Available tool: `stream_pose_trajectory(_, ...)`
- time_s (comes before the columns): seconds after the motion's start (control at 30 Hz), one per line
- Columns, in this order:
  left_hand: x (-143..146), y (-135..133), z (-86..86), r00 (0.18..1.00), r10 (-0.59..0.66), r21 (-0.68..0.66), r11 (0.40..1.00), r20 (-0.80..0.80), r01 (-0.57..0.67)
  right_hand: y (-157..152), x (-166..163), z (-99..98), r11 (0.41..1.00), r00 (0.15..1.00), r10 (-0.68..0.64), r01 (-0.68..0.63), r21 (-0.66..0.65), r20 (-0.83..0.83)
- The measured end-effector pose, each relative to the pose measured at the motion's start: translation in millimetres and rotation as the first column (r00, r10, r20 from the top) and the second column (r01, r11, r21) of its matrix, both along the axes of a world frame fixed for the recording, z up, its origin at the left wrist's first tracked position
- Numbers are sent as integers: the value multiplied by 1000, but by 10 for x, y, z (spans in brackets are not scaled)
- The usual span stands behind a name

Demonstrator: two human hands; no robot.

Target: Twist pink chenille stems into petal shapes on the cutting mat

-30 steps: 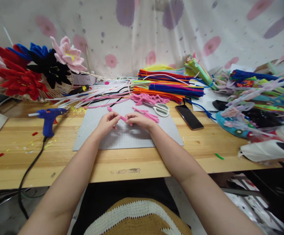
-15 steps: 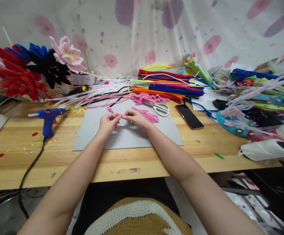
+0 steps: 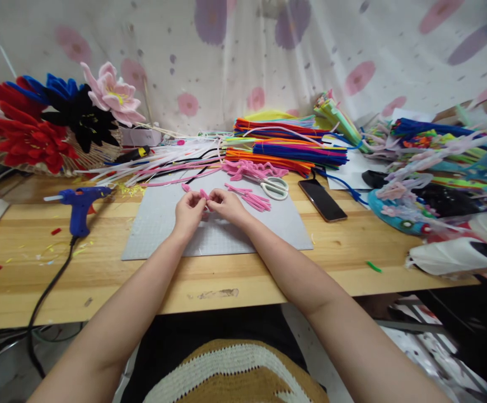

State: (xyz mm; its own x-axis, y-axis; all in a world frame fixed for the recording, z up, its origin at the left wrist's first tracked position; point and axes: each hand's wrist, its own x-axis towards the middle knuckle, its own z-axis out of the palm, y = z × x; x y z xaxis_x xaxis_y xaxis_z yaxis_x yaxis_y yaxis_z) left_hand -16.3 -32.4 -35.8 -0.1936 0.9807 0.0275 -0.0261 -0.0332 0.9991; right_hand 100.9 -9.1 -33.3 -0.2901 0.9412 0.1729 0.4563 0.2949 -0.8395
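Over the grey cutting mat (image 3: pixel 155 235), my left hand (image 3: pixel 190 211) and my right hand (image 3: pixel 226 206) meet fingertip to fingertip. Both pinch a short pink pipe cleaner (image 3: pixel 204 193), which pokes up between the fingers; its lower part is hidden. Just beyond my left hand lies a small pink folded piece (image 3: pixel 185 187). Several cut pink pipe cleaners (image 3: pixel 252 198) rest to the right of my right hand. White-handled scissors (image 3: pixel 275 189) lie behind them, blades against a pink pile (image 3: pixel 247 169).
A blue glue gun (image 3: pixel 79 208) stands at left, its cord hanging over the table's front edge. Fuzzy flowers (image 3: pixel 33 140) fill the back left. Bundles of coloured pipe cleaners (image 3: pixel 298 154) lie at the back. On the right are a phone (image 3: pixel 322 200) and a wrapped white roll (image 3: pixel 453 257).
The pink pipe cleaner, which lay sideways between my fingers, now sticks up between them. My hands have drawn closer together. The whole view has shifted slightly.
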Motion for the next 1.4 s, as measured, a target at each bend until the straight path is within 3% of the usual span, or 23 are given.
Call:
stream_pose_trajectory(0.23,-38,39,-11,990,63,8,998,-123,-62,3,-12,-24,995,996,-86,85,52,16)
stream_pose_trajectory(0.5,-43,5,98,997,18,-89,996,72,-12,6,16,2,997,996,60,-64,-51,-72)
stream_pose_trajectory(0.73,-34,16,69,995,83,-60,994,-48,-86,-22,-28,7,989,989,-145,143,39,41)
stream_pose_trajectory(1.0,-56,6,91,999,26,-52,998,23,-25,-15,24,53,999,1000,31,-31,-6,3)
stream_pose_trajectory(1.27,-46,42,1,988,87,-19,996,-126,-90,-52,-35,24,993,993,-102,98,71,61)
stream_pose_trajectory(1.4,-43,43,-7,986,106,-25,994,-125,-110,-60,-48,16,993,994,-96,92,73,50)
